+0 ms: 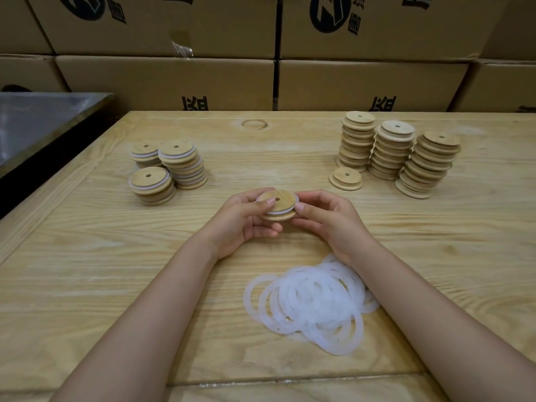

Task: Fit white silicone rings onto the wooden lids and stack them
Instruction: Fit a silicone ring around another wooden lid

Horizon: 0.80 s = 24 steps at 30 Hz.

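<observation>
A round wooden lid [280,203] with a centre hole is held above the middle of the table, a white silicone ring showing around its groove. My left hand [249,219] grips its left side, thumb on top. My right hand [324,216] pinches its right edge. A heap of loose white silicone rings [313,303] lies near me, under my right forearm. Three stacks of ringed lids [168,169] stand at the left. Three taller stacks of bare lids [397,152] stand at the right, with a single bare lid [345,178] lying in front of them.
The wooden table [116,271] has a raised border along its left and near edges. A metal tray [37,123] sits off the table's far left corner. Stacked cardboard boxes [261,53] form a wall right behind the table.
</observation>
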Motion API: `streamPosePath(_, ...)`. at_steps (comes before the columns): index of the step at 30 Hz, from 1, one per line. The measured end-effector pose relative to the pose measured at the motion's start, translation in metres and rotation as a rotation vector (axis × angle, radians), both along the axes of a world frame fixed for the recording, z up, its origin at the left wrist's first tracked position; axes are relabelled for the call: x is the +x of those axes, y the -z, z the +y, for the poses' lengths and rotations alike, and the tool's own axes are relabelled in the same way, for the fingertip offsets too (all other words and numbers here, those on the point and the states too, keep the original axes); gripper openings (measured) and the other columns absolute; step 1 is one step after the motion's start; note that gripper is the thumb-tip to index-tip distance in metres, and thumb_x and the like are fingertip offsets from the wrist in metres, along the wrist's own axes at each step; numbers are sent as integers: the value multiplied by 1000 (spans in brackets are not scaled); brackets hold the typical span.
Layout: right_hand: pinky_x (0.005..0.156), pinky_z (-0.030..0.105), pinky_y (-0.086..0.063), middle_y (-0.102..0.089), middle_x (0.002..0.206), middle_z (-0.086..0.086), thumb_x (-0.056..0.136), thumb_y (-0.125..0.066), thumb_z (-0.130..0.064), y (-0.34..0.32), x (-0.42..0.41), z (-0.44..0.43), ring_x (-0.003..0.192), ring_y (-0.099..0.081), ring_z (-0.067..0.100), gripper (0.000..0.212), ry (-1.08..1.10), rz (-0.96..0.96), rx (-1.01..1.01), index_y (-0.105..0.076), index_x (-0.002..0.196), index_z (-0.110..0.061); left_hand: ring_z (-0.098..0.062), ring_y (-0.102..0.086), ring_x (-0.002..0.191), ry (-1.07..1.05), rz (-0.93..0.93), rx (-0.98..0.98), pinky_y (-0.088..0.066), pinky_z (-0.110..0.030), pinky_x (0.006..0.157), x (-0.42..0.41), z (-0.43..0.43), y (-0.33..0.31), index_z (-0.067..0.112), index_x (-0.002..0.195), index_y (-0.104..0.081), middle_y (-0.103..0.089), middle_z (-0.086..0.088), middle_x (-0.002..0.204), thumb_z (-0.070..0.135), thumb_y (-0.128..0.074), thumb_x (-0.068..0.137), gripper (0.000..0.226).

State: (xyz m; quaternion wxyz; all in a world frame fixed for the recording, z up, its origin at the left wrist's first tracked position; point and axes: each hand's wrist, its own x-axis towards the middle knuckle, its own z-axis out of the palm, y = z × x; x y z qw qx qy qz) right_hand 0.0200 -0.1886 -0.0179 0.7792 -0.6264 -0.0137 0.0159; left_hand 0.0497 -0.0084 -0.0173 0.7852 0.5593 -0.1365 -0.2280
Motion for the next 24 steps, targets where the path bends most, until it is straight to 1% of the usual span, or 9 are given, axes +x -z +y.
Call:
streamPosePath(3, 70, 27, -58, -69, 90, 11, 89, -59, -7, -1, 1, 0, 73, -68, 19, 15, -5, 19, 62, -64, 103, -3, -16, -62, 52, -19, 53, -6, -52, -24, 48, 2, 2, 1, 8, 124, -53, -67, -10, 77, 16, -58, 76, 48)
streamPosePath(6, 61, 24, -57, -68, 81, 6, 90, -58, -7, -1, 1, 1, 61, -65, 16, 18, -41, 55, 63, -64, 107, -9, -19, -61, 51, -11, 39, -5, -51, -26, 48, 2, 3, 2, 12, 132, -46, -65, -11, 75, 16, -56, 78, 56)
streamPosePath(10, 62, 24, -56, -68, 88, 7, 90, -55, -3, -3, 2, -1, 69, -65, 17, 20, -102, 92, 157, -64, 106, -11, -25, -61, 54, 3, -8, -25, -51, -28, 51, 2, 3, 4, 22, 132, -50, -67, -12, 82, 19, -51, 84, 48)
streamPosePath(13, 62, 25, -56, -67, 91, 8, 91, -55, -5, -3, 2, 0, 71, -64, 18, 19, -96, 85, 122, -64, 105, -13, -24, -61, 56, -30, -57, 15, -50, -27, 51, 0, 0, 4, 26, 135, -47, -67, -10, 83, 24, -50, 85, 50)
streamPosePath(16, 60, 25, -56, -64, 88, 10, 91, -56, -3, -2, 1, 4, 66, -62, 15, 20, -55, 34, 80, -61, 109, -11, -18, -61, 67, -110, -115, 70, -50, -26, 52, -2, -1, 4, 28, 141, -40, -64, -8, 89, 14, -59, 82, 64)
streamPosePath(18, 64, 28, -58, -62, 90, 13, 89, -56, 2, -1, 0, 7, 66, -63, 17, 23, -21, -1, 85, -57, 110, -8, -18, -62, 78, -170, -129, 98, -51, -26, 56, -3, -4, 4, 30, 141, -36, -64, -9, 99, 3, -63, 81, 71)
streamPosePath(19, 67, 31, -60, -62, 92, 14, 89, -56, 4, -1, 0, 8, 68, -64, 18, 23, -5, -5, 104, -56, 110, -8, -18, -63, 81, -210, -118, 105, -52, -26, 58, -4, -6, 4, 26, 141, -37, -64, -10, 104, -1, -63, 81, 71)
streamPosePath(21, 73, 35, -60, -61, 97, 16, 89, -56, 5, 0, -1, 10, 69, -67, 20, 23, 24, -11, 129, -53, 107, -9, -19, -66, 81, -284, -91, 90, -54, -24, 61, -6, -10, 4, 8, 134, -44, -65, -12, 105, -4, -63, 82, 56)
streamPosePath(24, 72, 34, -60, -61, 98, 15, 88, -59, 3, 0, -1, 13, 69, -68, 19, 24, 44, -23, 98, -52, 107, -10, -16, -67, 72, -332, -102, 70, -55, -22, 61, -5, -9, 0, -2, 108, -61, -71, -8, 85, -6, -60, 83, 25)
